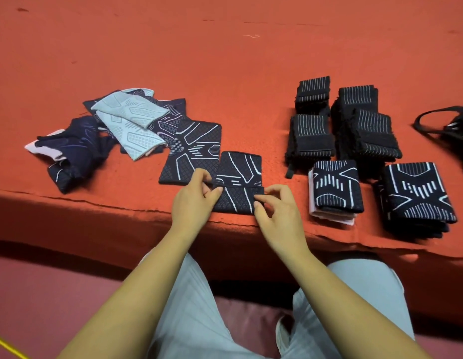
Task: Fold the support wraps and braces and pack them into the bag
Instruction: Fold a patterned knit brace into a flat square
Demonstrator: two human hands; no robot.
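Midway through the folding, a person seated at a table draped in coarse orange felt [225,60] works on one knitted brace. At far left lies a loose heap of unfolded sleeves [77,149], dark navy and crumpled, with pale grey sleeves [129,125] overlapping beside it and a flat dark sleeve [191,149] lying nearest the work. The left hand [194,200] pinches the left corner of the dark, diamond-textured brace [238,182], which sits at the table's near edge directly between both hands. The right hand [279,211] pinches the matching right corner with thumb and forefinger. The brace's long axis runs away from the person, its near flap turned up so its edge lies crosswise, level with both grips. Finishing the fold appears to call for carrying that edge straight forward over the far half, both hands equally near. To the right stand folded black ribbed wraps [313,130], soft and stacked, and two piles of folded patterned braces [419,195]. The black bag [453,130], partly cut off at far right, sits well apart, on the right hand's side.
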